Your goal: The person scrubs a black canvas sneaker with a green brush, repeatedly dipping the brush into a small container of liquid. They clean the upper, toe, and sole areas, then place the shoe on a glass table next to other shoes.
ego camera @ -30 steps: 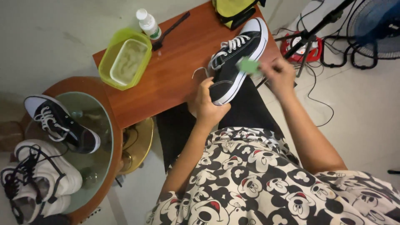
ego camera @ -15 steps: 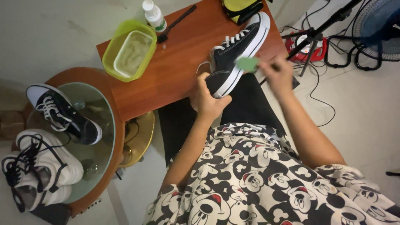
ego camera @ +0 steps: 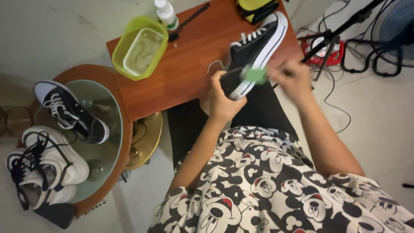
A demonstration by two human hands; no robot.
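Observation:
A black sneaker with a white sole and white laces (ego camera: 255, 47) lies tilted over the near edge of a red-brown wooden table (ego camera: 189, 64). My left hand (ego camera: 224, 100) grips its heel end. My right hand (ego camera: 293, 77) is blurred and holds a small green brush (ego camera: 255, 75) against the white sole near the heel. A lime-green tub of cloudy water (ego camera: 140, 47) stands on the table's far left part.
A white bottle (ego camera: 166, 13) and a dark-handled tool (ego camera: 189, 19) lie at the table's far edge, next to a yellow-and-black object (ego camera: 256, 8). A round glass-topped side table (ego camera: 92, 129) holds another black sneaker (ego camera: 71, 113) and white sneakers (ego camera: 43, 168). Cables and a stand (ego camera: 340, 30) lie to the right.
The view has shifted slightly. My right hand with the green brush has moved along the sole, back and forth. My left hand keeps its grip on the heel.

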